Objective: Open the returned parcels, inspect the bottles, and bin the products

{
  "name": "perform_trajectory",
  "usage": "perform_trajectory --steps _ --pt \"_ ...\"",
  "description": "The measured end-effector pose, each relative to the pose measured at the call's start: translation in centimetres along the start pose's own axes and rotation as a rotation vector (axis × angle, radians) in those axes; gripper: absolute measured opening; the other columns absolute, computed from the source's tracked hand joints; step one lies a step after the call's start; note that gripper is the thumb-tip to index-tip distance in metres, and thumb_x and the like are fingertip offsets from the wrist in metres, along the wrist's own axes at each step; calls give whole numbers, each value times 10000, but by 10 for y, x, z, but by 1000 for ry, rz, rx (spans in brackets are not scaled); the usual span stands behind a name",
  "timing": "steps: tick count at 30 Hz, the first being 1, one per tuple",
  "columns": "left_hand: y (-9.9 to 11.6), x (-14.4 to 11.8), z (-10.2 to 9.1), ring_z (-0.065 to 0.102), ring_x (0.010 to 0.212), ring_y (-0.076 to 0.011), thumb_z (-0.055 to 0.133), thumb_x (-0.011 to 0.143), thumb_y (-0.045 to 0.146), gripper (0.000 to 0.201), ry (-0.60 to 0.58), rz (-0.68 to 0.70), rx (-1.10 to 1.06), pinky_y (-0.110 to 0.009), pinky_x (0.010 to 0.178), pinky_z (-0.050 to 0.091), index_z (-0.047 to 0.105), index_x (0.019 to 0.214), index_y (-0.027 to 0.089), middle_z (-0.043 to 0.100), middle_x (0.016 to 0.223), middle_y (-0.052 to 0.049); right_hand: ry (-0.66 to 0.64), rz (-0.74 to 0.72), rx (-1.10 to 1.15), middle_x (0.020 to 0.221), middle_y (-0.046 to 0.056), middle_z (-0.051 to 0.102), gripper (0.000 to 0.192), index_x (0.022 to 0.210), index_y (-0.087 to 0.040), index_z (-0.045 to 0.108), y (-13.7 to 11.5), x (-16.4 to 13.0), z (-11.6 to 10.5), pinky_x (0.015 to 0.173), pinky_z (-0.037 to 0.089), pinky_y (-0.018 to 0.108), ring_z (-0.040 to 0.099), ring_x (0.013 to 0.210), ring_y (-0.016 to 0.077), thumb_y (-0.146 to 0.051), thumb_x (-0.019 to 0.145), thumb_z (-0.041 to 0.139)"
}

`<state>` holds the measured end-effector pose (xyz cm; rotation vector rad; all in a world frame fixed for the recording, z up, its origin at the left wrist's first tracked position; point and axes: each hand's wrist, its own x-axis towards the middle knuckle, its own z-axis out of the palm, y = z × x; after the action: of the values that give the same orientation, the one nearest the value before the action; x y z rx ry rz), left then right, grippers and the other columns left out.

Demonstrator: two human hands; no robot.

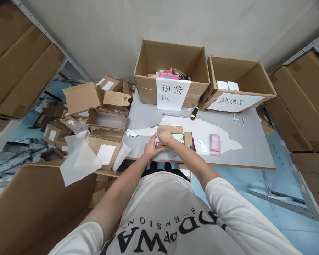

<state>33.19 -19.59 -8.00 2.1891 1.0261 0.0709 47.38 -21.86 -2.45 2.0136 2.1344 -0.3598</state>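
Observation:
A small open cardboard box [170, 128] lies at the table's front edge, its flaps folded out. Inside it shows a pale green item [179, 137], partly covered by my right forearm. My left hand [151, 146] grips the box's left end, fingers along its side and thumb at the near edge. Reaching into the left part of the box, my right hand [164, 136] has its fingers curled; what they hold, if anything, is hidden. A dark and red edge of something [192, 142] shows just right of the box.
Two large cartons with paper signs [172, 97] [234, 102] stand at the back. A yellow-black utility knife [194, 113], crumpled paper [132, 132] and a blurred pink packet [214, 144] lie on the grey table [251, 141]. Opened boxes [107, 118] pile up at the left.

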Motion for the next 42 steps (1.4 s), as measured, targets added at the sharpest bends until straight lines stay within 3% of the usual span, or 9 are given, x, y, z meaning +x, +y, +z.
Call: perform_trajectory --steps 4,7,10,15,20,24,31,42 --pt "-2 2 -1 327 1387 -321 794 591 517 1149 19 72 -60 -468 1094 336 158 1500 217 338 1507 -149 -40 103 -51 1185 232 564 579 1195 -32 541 -14 0 3 852 485 356 536 1085 305 -342 735 709" --pt "-4 5 -1 295 1403 -319 810 544 536 1228 6 64 -62 -478 1124 289 117 1502 205 304 1519 -161 -65 96 -52 1202 232 558 614 1239 -33 505 -18 -2 4 830 494 354 554 1064 296 -309 730 708" --pt "-9 11 -3 215 1433 -336 819 518 537 1321 -69 56 -19 -522 1147 215 18 1510 192 193 1557 -185 -63 85 -53 1175 230 578 586 1224 -33 506 -18 -3 3 847 485 372 572 1043 297 -302 739 694" --pt "-16 24 -10 130 1449 -365 844 462 491 1437 -191 183 80 -561 1155 134 -90 1497 145 104 1567 -227 -82 72 -50 1173 236 583 624 1257 -30 460 -10 -2 1 882 469 374 573 1063 300 -302 746 691" --pt "-20 37 -8 279 1394 -385 740 603 331 1186 -136 235 95 -562 1138 208 -14 1489 102 293 1487 -247 -68 -23 -77 1196 237 566 652 1302 -18 395 -1 -2 6 912 455 377 578 1057 296 -295 772 657" --pt "-25 46 -1 281 1388 -390 683 611 246 1073 -103 314 54 -544 1137 250 69 1473 67 286 1476 -258 -63 29 -65 1192 227 567 704 1324 -19 362 -2 1 12 895 461 393 575 1054 300 -285 756 681" --pt "-33 51 4 390 1307 -373 682 605 214 952 -49 412 -25 -537 1099 332 204 1421 105 405 1364 -212 -43 7 28 1138 209 588 511 1188 -63 455 5 5 14 869 464 380 577 1037 292 -269 772 669" --pt "-34 48 11 478 1213 -341 710 654 345 848 -43 403 -114 -484 1010 437 264 1341 126 434 1262 -183 -20 -111 132 1143 174 595 563 1172 -92 455 25 -11 8 879 458 385 558 1091 291 -366 753 713"
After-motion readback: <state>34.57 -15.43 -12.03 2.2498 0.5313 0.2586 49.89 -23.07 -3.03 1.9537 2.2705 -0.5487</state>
